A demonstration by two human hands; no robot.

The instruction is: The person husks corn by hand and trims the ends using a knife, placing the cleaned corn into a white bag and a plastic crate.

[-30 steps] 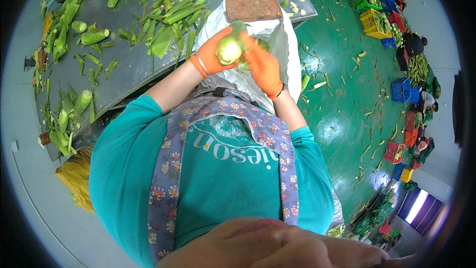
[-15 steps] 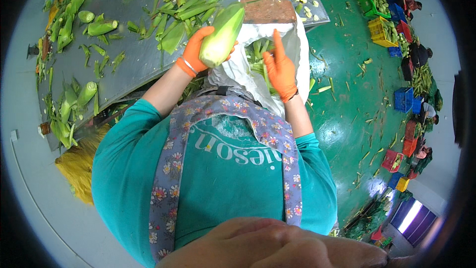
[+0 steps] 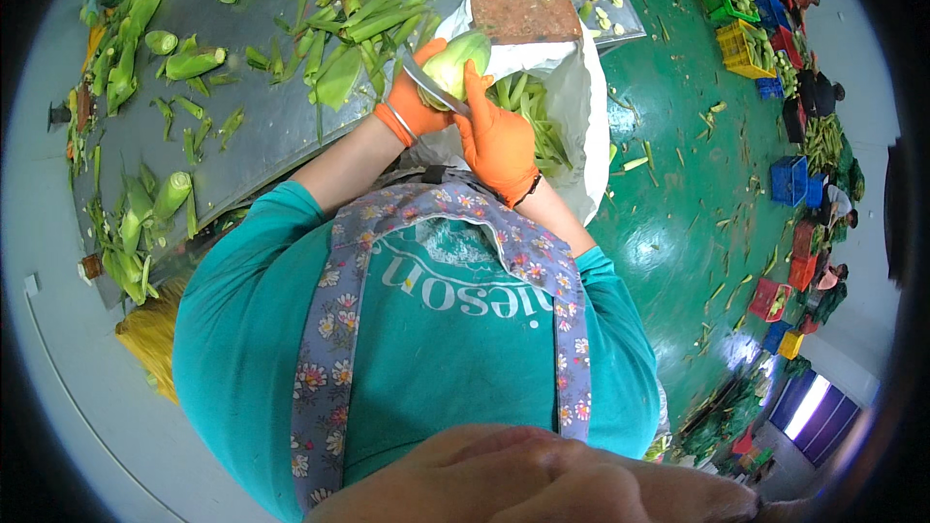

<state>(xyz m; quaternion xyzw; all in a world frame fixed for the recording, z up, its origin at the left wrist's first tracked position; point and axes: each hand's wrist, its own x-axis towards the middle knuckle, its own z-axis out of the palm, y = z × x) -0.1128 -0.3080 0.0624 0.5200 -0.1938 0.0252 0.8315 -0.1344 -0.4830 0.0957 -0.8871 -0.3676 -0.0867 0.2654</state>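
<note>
I see, near the white sack (image 3: 589, 126), the left hand (image 3: 415, 105) around a green vegetable (image 3: 459, 60), probably firm, slightly slippery, best held by its thick middle, and the right hand (image 3: 500, 150) holding a knife (image 3: 433, 89).

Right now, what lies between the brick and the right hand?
Between the brick and the right hand, the head view shows the white bag, then green leaves inside it.

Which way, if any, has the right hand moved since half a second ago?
Yes: judged against the brick, the right hand has moved left, toward the left hand.
</note>
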